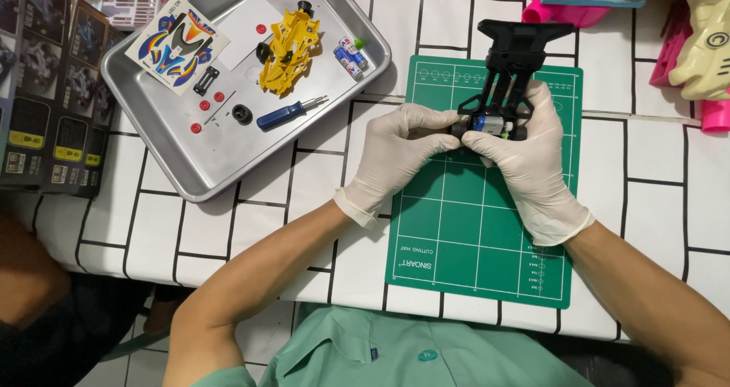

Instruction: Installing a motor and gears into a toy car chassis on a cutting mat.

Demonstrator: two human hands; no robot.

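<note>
Nearest the body, the green mat (456,227) lies on the tiled surface (304,174), and both gloved hands work over its far half. The left hand (391,155) and right hand (525,159) each close a pinching grip on the black chassis (511,60), fingertips pressed around the small motor (487,125) at its near end. As a judgement, seating that part goes best with the chassis braced low over the mat, thumbs pushing evenly so nothing tilts or springs out. At ten o'clock from the hands sits the metal tray (190,174), holding a blue screwdriver (289,114), the yellow body (289,49), batteries (351,56), red wheels (205,106) and a sticker sheet (176,43). Pink toys (563,7) lie farthest away, at twelve o'clock.
</note>
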